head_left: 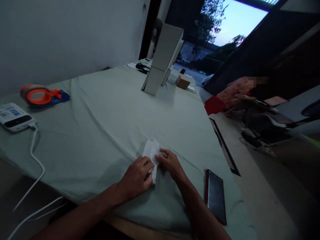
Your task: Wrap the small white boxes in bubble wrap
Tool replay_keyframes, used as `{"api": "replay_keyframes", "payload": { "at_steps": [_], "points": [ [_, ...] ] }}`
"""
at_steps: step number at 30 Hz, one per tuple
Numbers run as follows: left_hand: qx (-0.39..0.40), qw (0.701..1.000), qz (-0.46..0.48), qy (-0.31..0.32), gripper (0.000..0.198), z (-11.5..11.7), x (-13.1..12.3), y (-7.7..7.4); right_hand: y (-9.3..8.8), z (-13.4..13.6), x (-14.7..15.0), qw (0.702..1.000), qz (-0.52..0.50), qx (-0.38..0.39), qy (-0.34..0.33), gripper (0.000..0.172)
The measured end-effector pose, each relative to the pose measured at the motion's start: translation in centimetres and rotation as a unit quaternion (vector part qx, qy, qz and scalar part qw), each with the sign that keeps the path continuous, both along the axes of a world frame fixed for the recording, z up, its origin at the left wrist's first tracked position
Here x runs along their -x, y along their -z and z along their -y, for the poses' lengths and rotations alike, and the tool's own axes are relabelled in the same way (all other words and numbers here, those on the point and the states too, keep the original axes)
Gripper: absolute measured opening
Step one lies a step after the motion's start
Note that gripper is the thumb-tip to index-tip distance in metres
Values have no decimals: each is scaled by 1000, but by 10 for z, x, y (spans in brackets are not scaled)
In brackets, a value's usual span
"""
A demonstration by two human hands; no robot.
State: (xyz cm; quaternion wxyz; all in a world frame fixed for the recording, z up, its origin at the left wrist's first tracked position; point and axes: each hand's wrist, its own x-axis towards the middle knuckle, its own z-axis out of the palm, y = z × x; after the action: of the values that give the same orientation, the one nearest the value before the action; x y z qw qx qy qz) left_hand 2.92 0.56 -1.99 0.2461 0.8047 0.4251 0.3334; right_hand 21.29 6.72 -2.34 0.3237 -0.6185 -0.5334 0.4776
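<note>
A small white piece [151,151] is located on the near part of the worktop [130,230], which is covered by a pale green cloth [100,110]; whether the white piece is paper, tissue or film cannot be determined. The white piece is gripped from both sides; the left hand [136,176] is closed on its lower left edge with the fingers curled over it, and the right hand [172,164] is closed on its right edge with the fingertips pinched against it. The upper part of the white piece is left uncovered and lies on the cloth; the two hands are held just beside each other.

A dark phone [215,196] is laid flat near the right forearm, at the near right edge of the worktop; it is touched by neither hand. At the far left a white power bank [13,116] is placed, and a white cable [35,156] is led from it over the near edge; behind it an orange tape dispenser [37,95] is seen. A folded card [162,63] is stood upright at the far end, with a small brown box [183,81] near it. A person [237,90] is seen beyond the worktop on the right, well apart from the hands.
</note>
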Motion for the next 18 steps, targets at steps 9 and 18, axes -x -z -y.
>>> {"api": "replay_keyframes", "payload": {
  "at_steps": [9,18],
  "points": [
    [-12,1000,-22,8,35,-2,1,-1,-7,-12,15,996,-55,-14,-66,28],
    [-10,996,21,-81,27,0,0,13,-17,25,8,977,25,-172,-126,15]
  ]
}}
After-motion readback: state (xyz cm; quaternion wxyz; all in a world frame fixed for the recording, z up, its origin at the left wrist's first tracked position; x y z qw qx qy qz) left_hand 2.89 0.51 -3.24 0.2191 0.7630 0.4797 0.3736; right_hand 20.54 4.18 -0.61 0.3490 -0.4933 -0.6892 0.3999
